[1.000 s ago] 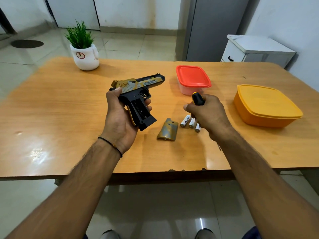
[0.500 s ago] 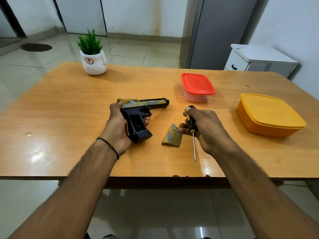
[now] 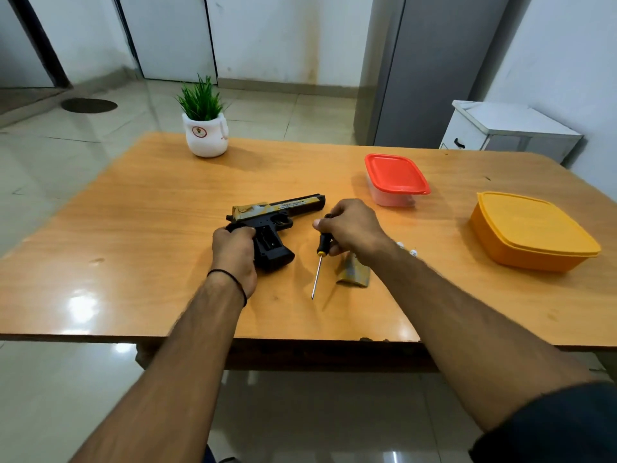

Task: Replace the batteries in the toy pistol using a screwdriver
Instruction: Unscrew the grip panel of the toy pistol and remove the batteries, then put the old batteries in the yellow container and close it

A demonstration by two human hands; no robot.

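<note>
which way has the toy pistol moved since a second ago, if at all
Yes, downward. The toy pistol, gripped by the left hand, was held up level with the red-lidded container; now it rests on the table nearer the person.

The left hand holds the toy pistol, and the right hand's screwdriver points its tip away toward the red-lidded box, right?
Not quite: the head view shows the screwdriver in the right hand with its tip toward the person, not the red-lidded box. The left hand does hold the toy pistol.
</note>
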